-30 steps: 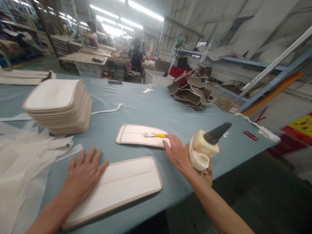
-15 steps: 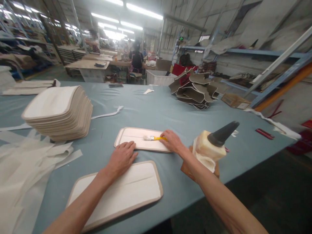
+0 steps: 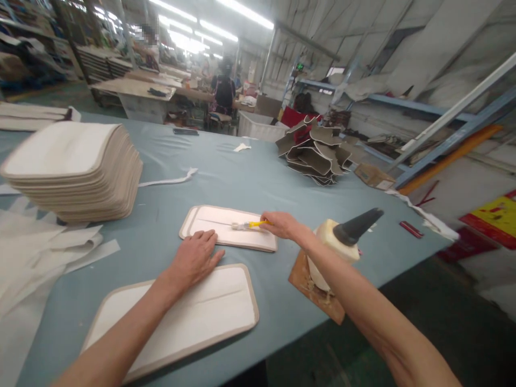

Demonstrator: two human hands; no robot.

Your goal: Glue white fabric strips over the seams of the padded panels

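My right hand is closed on the yellow handle of a paintbrush, whose pale bristles point left over a white padded panel with a beige edge. That panel lies on the table on top of at least one similar piece. My left hand rests with fingers stretched out on the panel's near left edge. Under my left forearm is a larger white panel with a beige border. Beside my right forearm stands a cream-coloured container with a dark cone-shaped top, on a brown board.
At the left rises a tall stack of white panels, with loose white sheets in front. Grey-brown curved pieces are heaped at the far right of the blue-green table, near a cardboard box. People work at tables beyond.
The brush and my right hand have shifted slightly left along the panel. My left hand stays at its edge. The whole view has tilted a little.
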